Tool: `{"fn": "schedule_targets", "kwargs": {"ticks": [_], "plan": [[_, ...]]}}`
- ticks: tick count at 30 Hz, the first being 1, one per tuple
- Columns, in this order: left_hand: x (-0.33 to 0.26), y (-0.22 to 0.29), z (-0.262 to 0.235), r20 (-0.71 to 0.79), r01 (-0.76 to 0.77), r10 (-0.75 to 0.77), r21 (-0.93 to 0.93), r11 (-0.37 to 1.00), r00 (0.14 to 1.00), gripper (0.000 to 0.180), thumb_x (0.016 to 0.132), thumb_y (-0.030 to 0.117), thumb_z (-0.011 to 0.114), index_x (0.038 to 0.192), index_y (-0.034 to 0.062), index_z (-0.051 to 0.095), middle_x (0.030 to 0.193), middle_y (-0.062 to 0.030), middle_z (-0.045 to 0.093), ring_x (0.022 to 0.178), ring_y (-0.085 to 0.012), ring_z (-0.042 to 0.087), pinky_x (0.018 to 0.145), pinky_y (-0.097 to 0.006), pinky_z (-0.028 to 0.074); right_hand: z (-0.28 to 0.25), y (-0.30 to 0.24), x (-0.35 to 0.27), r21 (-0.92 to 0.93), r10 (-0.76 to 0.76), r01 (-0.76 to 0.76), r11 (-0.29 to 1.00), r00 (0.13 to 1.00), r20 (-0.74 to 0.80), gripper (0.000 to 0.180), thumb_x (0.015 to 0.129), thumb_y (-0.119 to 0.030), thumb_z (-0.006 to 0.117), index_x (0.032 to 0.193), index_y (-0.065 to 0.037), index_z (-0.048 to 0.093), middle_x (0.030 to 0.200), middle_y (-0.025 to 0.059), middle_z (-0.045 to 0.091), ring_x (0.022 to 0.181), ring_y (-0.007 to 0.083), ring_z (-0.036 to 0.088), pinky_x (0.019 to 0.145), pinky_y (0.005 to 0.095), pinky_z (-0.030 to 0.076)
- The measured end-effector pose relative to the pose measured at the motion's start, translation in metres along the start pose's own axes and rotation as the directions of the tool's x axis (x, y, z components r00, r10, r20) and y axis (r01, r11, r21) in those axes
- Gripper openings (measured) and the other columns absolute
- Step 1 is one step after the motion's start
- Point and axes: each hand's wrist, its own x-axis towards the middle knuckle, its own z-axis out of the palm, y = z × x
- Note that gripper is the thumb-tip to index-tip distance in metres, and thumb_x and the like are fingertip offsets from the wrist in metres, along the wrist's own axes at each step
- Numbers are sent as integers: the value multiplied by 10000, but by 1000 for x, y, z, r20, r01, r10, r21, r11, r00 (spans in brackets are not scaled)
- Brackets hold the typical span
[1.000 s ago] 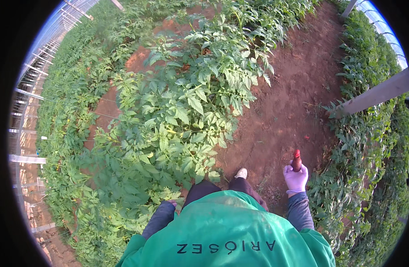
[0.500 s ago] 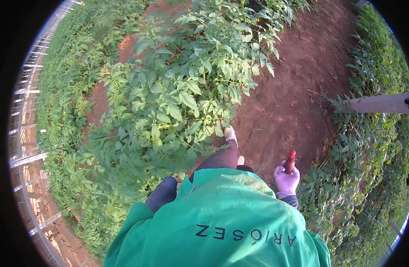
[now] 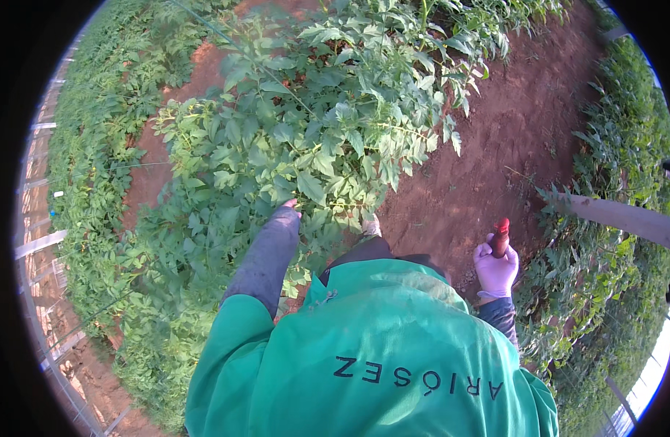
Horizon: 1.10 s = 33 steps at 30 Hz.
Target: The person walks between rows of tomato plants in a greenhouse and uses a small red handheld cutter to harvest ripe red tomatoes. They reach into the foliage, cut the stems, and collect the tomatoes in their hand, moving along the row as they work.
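Left hand (image 3: 290, 205) hidden among plant leaves (image 3: 327, 131).

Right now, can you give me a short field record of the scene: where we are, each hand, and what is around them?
setting: red-brown bare soil path between rows of leafy green plants
left hand: reaching into the leafy green plant row; mostly hidden by leaves, grey sleeve showing, grip cannot be told
right hand: in a pale purple glove, grip shut on a red-handled tool held upright
right side: a pale post leaning among the plants
clothing: green vest
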Motion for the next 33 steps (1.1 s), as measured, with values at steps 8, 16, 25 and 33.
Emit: {"fn": "schedule_targets", "kwargs": {"ticks": [8, 16, 25, 33], "plan": [[48, 182, -92, -413, -44, -222, -544, 838, 883, 383, 834, 117, 576, 1211, 124, 506, 969, -87, 614, 807, -167, 565, 752, -334, 455, -13, -29, 24, 23, 33, -32, 999, 998, -47, 404, 756, -214, 556, 1098, -10, 488, 1004, 104, 549, 783, 204, 481, 831, 382, 395], [28, 139, -24, -511, -34, -417, -662, 749, 751, 452, 853, 120, 540, 1291, 151, 432, 952, -106, 607, 725, -185, 569, 696, -353, 467, -7, -73, 86, -161, 277, -294, 942, 954, -116, 382, 746, -252, 559, 1059, -37, 517, 972, 78, 560, 765, 195, 489, 807, 371, 392], [-76, -64, 202, -510, 145, -199, -144, 979, 837, 452, 787, 121, 580, 1228, 82, 489, 1148, -109, 554, 961, -228, 539, 826, -371, 437, -15, -107, 178, -390, 584, -645, 657, 763, -277, 313, 732, -245, 590, 990, -78, 531, 919, 58, 554, 730, 189, 478, 781, 369, 396], [-124, -129, 330, -149, 367, -338, 461, 808, 929, 476, 796, 291, 543, 1234, 114, 483, 1252, -127, 477, 1107, -275, 464, 915, -431, 374, -9, 7, 196, -833, 607, -506, 224, 741, -286, 329, 817, -124, 575, 1128, -60, 488, 1018, 58, 540, 813, 154, 530, 705, 291, 458]]}}
